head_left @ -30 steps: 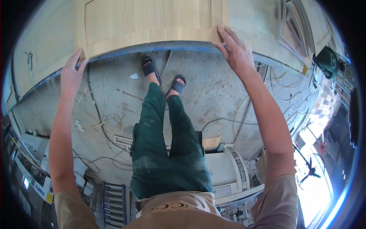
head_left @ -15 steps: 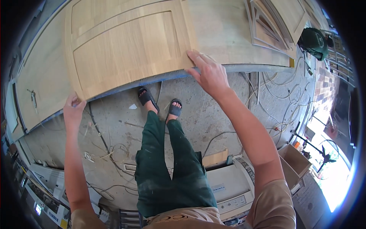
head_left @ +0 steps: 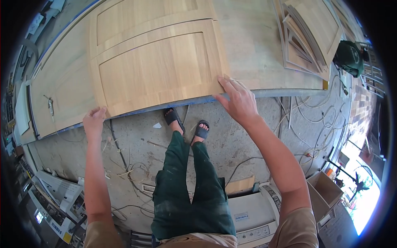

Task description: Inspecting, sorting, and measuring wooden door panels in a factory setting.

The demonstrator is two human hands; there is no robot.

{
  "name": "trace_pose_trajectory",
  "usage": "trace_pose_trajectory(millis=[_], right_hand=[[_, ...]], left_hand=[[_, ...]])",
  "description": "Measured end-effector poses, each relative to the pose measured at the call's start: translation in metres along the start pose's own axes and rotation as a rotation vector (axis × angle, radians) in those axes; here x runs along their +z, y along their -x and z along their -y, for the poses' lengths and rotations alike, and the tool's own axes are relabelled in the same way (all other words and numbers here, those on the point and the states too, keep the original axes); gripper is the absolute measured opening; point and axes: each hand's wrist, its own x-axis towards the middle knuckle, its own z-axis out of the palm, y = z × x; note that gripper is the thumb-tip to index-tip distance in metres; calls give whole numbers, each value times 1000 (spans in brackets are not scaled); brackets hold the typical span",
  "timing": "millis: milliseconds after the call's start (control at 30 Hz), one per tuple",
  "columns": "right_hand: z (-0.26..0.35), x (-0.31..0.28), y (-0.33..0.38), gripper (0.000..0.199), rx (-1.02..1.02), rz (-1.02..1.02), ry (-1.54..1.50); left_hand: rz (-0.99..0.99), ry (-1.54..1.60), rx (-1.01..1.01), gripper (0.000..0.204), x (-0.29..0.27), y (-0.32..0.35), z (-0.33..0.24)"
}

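A pale wooden cabinet door [head_left: 155, 68] with a recessed panel lies flat at the near edge of a wooden-topped worktable [head_left: 248, 45]. At the door's near left corner my left hand [head_left: 94, 120] is closed, thumb and curled fingers pinching the corner. On the opposite side, my right hand [head_left: 237, 98] has its fingertips against the near right corner, its thumb lower at the table edge. Directly behind lies a second similar door [head_left: 149, 18], its near edge against the first. To the left of the doors rests a small metal air blow gun [head_left: 50, 106].
Wooden doors and frames [head_left: 316, 29] are stacked at the table's right end, beside a dark green bundle [head_left: 349, 58]. Cables [head_left: 316, 120] trail over the concrete floor around my sandalled feet. A cream machine [head_left: 252, 215] stands close by, with an open wooden box [head_left: 324, 190] to its right.
The view has shifted, so the table and doors appear lower and farther right. My left fingers have closed more tightly at the door's corner. My right hand stays at the opposite corner.
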Motion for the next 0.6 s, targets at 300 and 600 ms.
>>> trace_pose_trajectory(millis=[300,600], right_hand=[[4,-2,-7,54,-32,2,17],[16,7,-26,36,320,21,-28]], left_hand=[[1,79,-100,40,-3,-4,-2],[18,141,-111,42,-7,-10,1]])
